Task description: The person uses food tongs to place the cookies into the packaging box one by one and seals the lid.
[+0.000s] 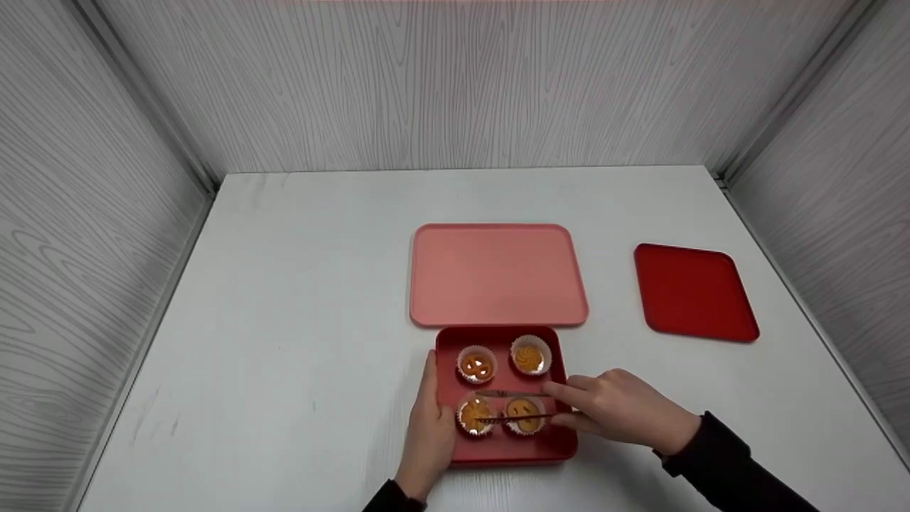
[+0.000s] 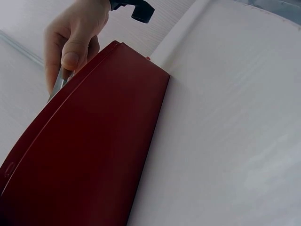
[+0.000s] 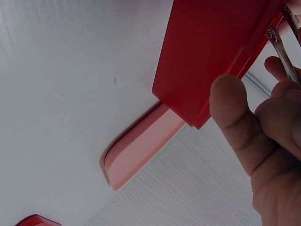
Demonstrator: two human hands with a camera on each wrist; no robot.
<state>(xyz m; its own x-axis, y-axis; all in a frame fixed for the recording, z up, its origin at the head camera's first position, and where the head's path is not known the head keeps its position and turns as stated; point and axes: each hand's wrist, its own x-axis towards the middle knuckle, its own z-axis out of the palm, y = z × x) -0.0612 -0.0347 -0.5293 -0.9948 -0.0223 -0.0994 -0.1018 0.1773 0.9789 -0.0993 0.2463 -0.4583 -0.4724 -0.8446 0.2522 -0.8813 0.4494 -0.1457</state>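
A deep red box (image 1: 501, 455) holds several small tarts in white paper cups. In the head view, my left hand (image 1: 431, 430) holds the box's left wall, fingers along the outside and thumb at the rim. My right hand (image 1: 615, 409) pinches metal tongs (image 1: 515, 419) over the box's right rim. The tongs' arms are spread apart, their tips at the front left tart (image 1: 475, 414), and one arm crosses above the front right tart (image 1: 524, 407). Behind them sit a back left tart (image 1: 477, 364) and a back right tart (image 1: 530, 355). The left wrist view hides the tarts behind the box wall.
A flat pink tray (image 1: 498, 274) lies right behind the box. Farther right is a smaller flat red tray (image 1: 697, 291). White table surface (image 1: 284, 341) surrounds them, with grey wood-grain panels (image 1: 462, 85) at the back and both sides.
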